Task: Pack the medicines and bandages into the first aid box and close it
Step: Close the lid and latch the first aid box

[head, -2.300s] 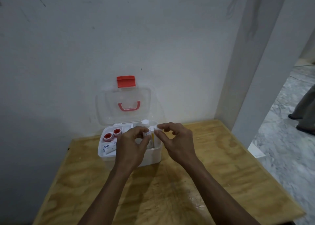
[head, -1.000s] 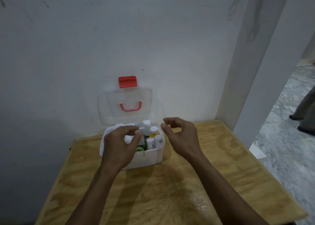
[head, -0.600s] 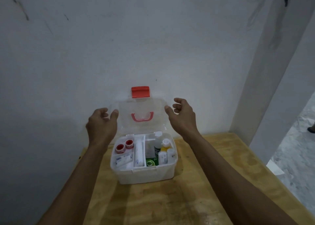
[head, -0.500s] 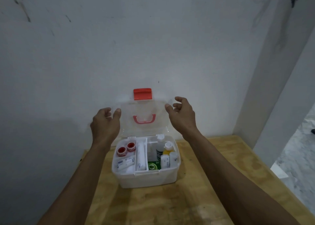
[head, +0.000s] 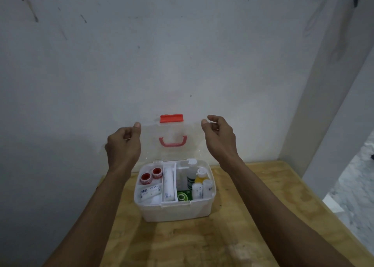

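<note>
My forearms reach out over the table (head: 232, 244), its plywood top bare in front of the box (head: 176, 210), which sits toward the far edge, close to the wall (head: 182, 54). The box is open and looks fully packed, so I judge only the closing is left. Its left compartment holds two red-cored tape rolls (head: 151, 175) at the back and flat sachets (head: 149, 192) in front; a narrow middle slot holds a white tube (head: 168, 182) lying lengthwise; the right compartment has bottles (head: 199, 182) standing upright, one of them yellow, with a green pack (head: 183, 196) low at the front. Standing the bottles keeps them below the rim, I think, so the lid can come down. Beyond the box the clear lid (head: 172, 133) stands upright on its rear hinge, against or just before the wall, its red handle (head: 173, 142) facing me and the red latch (head: 171, 118) at its top edge. My left hand (head: 123, 145) and right hand (head: 219, 137) are up at the lid's two upper corners, fingers curled with thumbs at the edges; whether they actually pinch the clear plastic I cannot tell. One hand on each side should swing it down evenly.
</note>
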Demonstrator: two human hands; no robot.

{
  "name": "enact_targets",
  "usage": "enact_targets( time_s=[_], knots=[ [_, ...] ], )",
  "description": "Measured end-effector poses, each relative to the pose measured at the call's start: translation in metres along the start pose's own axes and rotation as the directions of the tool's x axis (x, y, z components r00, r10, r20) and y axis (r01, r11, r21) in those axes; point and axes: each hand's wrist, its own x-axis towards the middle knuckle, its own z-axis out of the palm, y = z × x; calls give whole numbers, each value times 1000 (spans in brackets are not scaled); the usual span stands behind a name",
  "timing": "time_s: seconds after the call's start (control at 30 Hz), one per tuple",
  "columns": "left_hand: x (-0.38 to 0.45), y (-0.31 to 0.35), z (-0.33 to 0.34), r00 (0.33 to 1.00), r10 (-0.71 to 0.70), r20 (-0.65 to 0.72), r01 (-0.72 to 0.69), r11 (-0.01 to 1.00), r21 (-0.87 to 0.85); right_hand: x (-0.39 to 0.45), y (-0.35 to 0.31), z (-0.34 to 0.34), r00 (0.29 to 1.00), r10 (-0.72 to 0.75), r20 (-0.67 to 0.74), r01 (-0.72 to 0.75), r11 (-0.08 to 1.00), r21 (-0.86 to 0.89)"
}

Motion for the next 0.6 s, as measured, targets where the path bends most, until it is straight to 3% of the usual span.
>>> enact_targets(
  time_s=[0.6],
  knots=[
    [-85, -29, -44, 995, 65, 76, -66, 998, 6, -88, 27, -22, 999, -49, -19, 49, 999, 7]
  ],
)
